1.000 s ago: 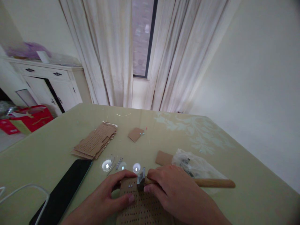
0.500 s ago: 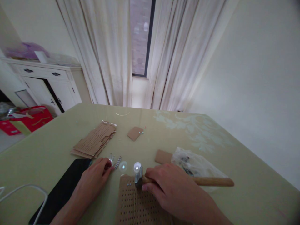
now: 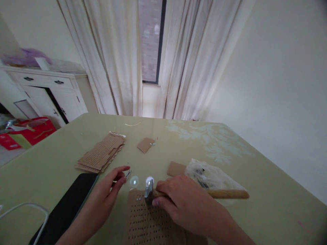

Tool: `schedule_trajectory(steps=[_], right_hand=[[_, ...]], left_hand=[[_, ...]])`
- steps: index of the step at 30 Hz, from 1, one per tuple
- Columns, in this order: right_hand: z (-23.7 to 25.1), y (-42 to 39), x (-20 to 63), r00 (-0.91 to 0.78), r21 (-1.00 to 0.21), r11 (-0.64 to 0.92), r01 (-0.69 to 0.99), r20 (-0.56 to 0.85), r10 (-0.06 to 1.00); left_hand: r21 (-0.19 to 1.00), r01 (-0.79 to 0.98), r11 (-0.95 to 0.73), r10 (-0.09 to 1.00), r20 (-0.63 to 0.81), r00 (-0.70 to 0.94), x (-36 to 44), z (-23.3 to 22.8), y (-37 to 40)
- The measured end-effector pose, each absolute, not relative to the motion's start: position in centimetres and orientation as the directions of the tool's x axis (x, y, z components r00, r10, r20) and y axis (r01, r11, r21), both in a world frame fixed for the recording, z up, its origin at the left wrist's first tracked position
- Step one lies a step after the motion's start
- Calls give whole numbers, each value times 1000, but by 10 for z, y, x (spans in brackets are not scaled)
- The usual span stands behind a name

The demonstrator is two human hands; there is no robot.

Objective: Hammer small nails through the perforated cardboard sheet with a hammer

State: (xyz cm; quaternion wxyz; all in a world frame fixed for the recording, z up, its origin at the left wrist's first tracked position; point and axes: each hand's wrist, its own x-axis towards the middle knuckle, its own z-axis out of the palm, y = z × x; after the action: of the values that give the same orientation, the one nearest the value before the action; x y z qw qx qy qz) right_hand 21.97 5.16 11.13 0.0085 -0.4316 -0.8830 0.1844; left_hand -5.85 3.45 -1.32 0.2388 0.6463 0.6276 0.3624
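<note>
My right hand (image 3: 178, 200) is closed round the wooden handle of a hammer (image 3: 227, 194), close to its metal head. The head stands over a brown cardboard sheet (image 3: 145, 224) punched with rows of small holes. A few small silver bits sit near the sheet's top left corner. Left of the sheet, my left hand (image 3: 109, 189) hovers low over the table with thumb and forefinger apart. Thin metal nails (image 3: 128, 174) show just beyond its fingertips; the curled fingers are partly hidden.
A stack of perforated cardboard (image 3: 102, 153) lies at the left, above a black flat case (image 3: 66, 200) and a white cable (image 3: 38, 206). A small cardboard piece (image 3: 146, 145) sits farther back. To the right are another cardboard piece (image 3: 176, 169) and a clear plastic bag (image 3: 214, 175).
My left hand has risen slightly, and its thumb and forefinger have spread from a pinch by the nails. The right hand still holds the hammer in nearly the same place.
</note>
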Motion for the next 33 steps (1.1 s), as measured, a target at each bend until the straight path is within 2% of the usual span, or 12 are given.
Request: schedule_trajectory(steps=[2,5,14,23,33], right_hand=[[110,52,221,-635,-327,571,753,-136,760],[107,52,223,-646,-326,584,744,-125,753],[109,55,223,-642,-375,556,742,-158,750],[105,54,224,-644,-375,560,739,-147,751],[104,54,224,-640,-373,556,742,-149,754]], left_hand=[[846,510,-156,978,204,-39,-45,5,27],[876,443,-189,976,217,-12,-27,19,21],[928,337,-161,986,141,84,-15,-6,18],[895,389,-221,974,222,43,-19,-4,16],[895,395,-207,978,201,59,-17,-5,15]])
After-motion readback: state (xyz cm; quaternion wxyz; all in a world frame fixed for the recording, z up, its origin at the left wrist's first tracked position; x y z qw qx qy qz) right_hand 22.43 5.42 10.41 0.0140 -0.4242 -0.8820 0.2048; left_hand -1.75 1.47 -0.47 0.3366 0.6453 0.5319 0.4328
